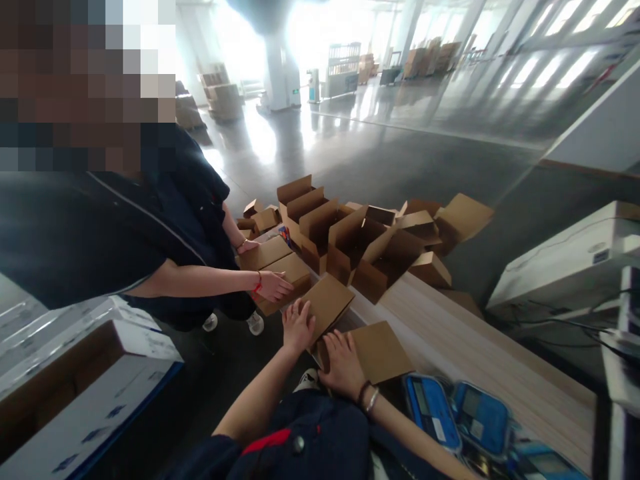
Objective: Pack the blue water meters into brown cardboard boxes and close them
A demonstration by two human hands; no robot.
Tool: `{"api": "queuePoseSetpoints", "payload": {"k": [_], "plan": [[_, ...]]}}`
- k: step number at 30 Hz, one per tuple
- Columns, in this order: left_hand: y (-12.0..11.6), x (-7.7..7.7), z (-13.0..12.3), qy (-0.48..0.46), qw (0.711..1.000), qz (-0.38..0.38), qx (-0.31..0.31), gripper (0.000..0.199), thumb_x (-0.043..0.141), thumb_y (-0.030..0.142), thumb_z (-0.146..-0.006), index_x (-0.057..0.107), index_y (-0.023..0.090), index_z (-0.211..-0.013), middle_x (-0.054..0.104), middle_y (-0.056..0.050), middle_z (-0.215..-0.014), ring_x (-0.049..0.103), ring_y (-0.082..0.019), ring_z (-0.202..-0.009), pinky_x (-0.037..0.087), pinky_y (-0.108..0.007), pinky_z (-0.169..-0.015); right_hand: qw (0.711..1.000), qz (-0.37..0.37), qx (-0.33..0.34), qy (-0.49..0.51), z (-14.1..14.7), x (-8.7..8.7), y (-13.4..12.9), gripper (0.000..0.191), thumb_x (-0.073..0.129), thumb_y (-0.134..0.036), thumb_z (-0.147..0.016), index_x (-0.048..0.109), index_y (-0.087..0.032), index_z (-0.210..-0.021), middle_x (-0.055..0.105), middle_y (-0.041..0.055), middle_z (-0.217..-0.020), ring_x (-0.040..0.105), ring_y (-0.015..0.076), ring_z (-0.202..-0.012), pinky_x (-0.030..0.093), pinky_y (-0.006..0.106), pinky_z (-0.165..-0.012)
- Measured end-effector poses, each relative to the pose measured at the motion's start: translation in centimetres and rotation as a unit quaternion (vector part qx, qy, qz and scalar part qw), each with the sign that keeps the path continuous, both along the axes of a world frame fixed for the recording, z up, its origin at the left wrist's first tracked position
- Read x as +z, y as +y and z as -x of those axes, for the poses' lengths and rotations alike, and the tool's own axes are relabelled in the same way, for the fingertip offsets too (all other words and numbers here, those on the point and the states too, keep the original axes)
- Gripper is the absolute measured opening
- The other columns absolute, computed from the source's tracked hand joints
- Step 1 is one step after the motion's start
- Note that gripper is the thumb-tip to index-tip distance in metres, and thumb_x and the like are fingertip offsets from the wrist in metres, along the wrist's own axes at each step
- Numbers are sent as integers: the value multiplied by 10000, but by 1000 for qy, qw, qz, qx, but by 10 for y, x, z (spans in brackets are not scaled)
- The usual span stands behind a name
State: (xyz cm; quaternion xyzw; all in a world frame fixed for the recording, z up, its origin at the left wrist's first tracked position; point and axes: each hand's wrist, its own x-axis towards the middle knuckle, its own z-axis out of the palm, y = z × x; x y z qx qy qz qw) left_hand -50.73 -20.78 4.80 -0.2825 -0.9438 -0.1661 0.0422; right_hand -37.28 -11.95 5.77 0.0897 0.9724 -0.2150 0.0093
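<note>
My left hand (299, 327) lies on the near end of a brown cardboard box (330, 300), its fingers spread over the top. My right hand (343, 363), wearing a bracelet at the wrist, has its fingers bent over the edge of a second cardboard box (383, 352) close by. Part of that box is hidden under the hand. Just left of my hands, a co-worker's hand (274, 285) with a red wristband rests on another pair of closed boxes (283, 267).
Several open cardboard boxes (350, 233) stand in a row on the wooden bench (480, 340). Blue cases (433, 410) lie at its near right. A co-worker (165, 220) stands at left, behind a large white carton (100, 413). White equipment (555, 260) is at right.
</note>
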Motion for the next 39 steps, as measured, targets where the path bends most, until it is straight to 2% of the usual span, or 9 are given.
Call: {"api": "queuePoseSetpoints", "payload": {"k": [3, 6, 14, 21, 25, 30, 33, 36, 39], "plan": [[0, 0, 1, 22, 1000, 2, -3, 428, 442, 327, -876, 509, 231, -1288, 449, -93, -1376, 402, -283, -1221, 329, -458, -1022, 999, 35, 39, 11, 2, 7, 5, 650, 587, -303, -635, 497, -95, -1244, 521, 135, -1287, 357, 281, -1256, 51, 431, -1134], [1, -2, 4, 43, 999, 5, -12, 422, 429, 319, -883, 521, 210, -1281, 462, -107, -1363, 405, -290, -1222, 333, -447, -1018, 996, 55, 68, 28, 2, 11, 12, 610, 574, -281, -614, 516, -120, -1199, 544, 120, -1231, 403, 259, -1196, 90, 411, -1130], [4, -3, 7, 40, 999, 15, -10, 429, 434, 322, -882, 520, 203, -1285, 458, -118, -1367, 409, -301, -1225, 335, -455, -1015, 992, 89, 78, 51, 3, 7, 15, 570, 571, -233, -581, 546, -128, -1141, 551, 125, -1196, 458, 243, -1139, 125, 404, -1121], [4, -4, 5, -4, 1000, -2, -3, 439, 459, 314, -864, 505, 233, -1293, 432, -89, -1384, 363, -288, -1253, 286, -462, -1059, 992, 78, 78, 59, 2, 0, 15, 546, 584, -284, -653, 546, -133, -1176, 562, 126, -1225, 444, 265, -1191, 162, 449, -1118], [0, -9, -3, -45, 999, -28, 13, 462, 475, 372, -851, 491, 260, -1299, 408, -78, -1398, 338, -287, -1256, 258, -479, -1073, 992, 32, 103, 62, -3, -18, 16, 513, 555, -303, -724, 536, -116, -1201, 572, 143, -1234, 468, 277, -1194, 215, 479, -1096], [-3, -16, -11, -54, 997, -51, 2, 494, 436, 475, -851, 472, 281, -1303, 392, -58, -1400, 331, -262, -1247, 247, -450, -1073, 983, -25, 145, 112, -5, -61, 29, 491, 512, -418, -761, 558, -118, -1147, 627, 156, -1146, 553, 308, -1096, 335, 522, -1004], [-3, -18, -15, -47, 998, -48, 3, 505, 383, 497, -865, 450, 276, -1314, 390, -61, -1395, 325, -256, -1249, 246, -442, -1061, 975, -45, 166, 139, -3, -81, 37, 512, 466, -473, -753, 571, -117, -1106, 648, 172, -1105, 587, 332, -1044, 388, 539, -938], [-3, -17, -18, -55, 998, -41, 3, 509, 373, 501, -867, 434, 274, -1318, 386, -66, -1397, 313, -252, -1260, 240, -438, -1051, 974, -47, 166, 150, -4, -89, 42, 541, 426, -516, -735, 585, -122, -1071, 665, 180, -1068, 609, 346, -1006, 408, 552, -908], [-3, -15, -20, -62, 997, -40, 1, 505, 361, 507, -872, 425, 280, -1318, 380, -63, -1401, 308, -247, -1264, 232, -429, -1046, 977, -42, 158, 136, -4, -89, 44, 553, 409, -546, -704, 594, -153, -1045, 676, 169, -1053, 615, 352, -1002, 414, 557, -899]]}}
